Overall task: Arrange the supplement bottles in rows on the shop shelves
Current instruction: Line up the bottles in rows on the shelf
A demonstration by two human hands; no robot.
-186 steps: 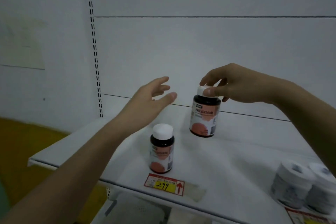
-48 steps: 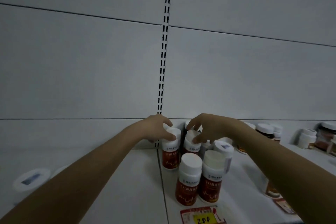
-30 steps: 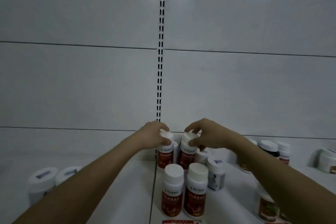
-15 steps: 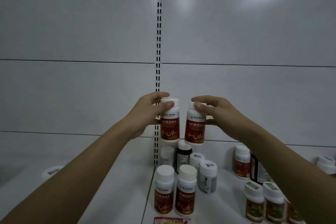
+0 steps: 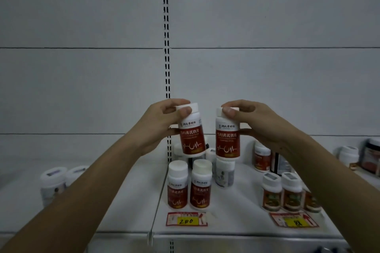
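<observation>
My left hand (image 5: 159, 127) grips a red-labelled supplement bottle (image 5: 192, 139) by its white cap and side, slightly tilted, held in the air above the shelf. My right hand (image 5: 254, 124) grips a matching red bottle (image 5: 227, 141) the same way, upright, just to the right of the first. Below them two more red-labelled bottles (image 5: 177, 188) (image 5: 201, 188) stand side by side at the front of the white shelf (image 5: 232, 217). Behind that pair, the raised bottles partly hide several other bottles.
A pale-labelled bottle (image 5: 224, 174) stands behind the front pair. Brown-labelled bottles (image 5: 271, 195) (image 5: 292, 195) stand at the front right, more bottles (image 5: 261, 159) behind them. White jars (image 5: 53, 185) sit on the left shelf. Price tags (image 5: 186, 219) (image 5: 294, 220) lie at the edge.
Both hands lifted the two red bottles off the back of the shelf and brought them nearer to me; the bottles have drawn a little apart, and the view has dropped to show the shelf's front edge.
</observation>
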